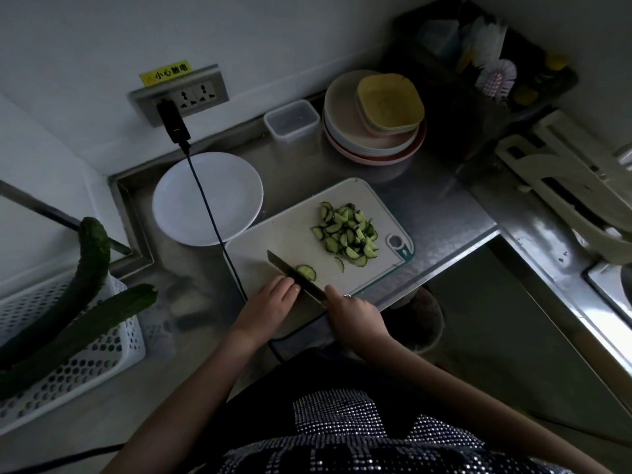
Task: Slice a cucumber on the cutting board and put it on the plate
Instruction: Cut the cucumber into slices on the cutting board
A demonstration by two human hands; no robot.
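Observation:
A white cutting board (pixel 290 234) lies on the steel counter. A heap of half-moon cucumber slices (pixel 347 234) sits on its right part. My right hand (pixel 352 313) grips the handle of a knife (pixel 290 270) whose blade lies across the board's near left. A short cucumber piece (pixel 306 271) rests against the blade's right side. My left hand (pixel 273 301) lies on the board just left of the blade, fingers curled down over whatever is under them. An empty white plate (pixel 205 200) stands left of the board.
A black cable (pixel 208 206) runs from a wall socket (pixel 179 94) across the plate and board edge. Two whole cucumbers (pixel 82 289) lie in a white basket (pixel 85 364) at left. Stacked plates (pixel 372 121), a clear box (pixel 292 119) and a dish rack (pixel 564 186) stand behind.

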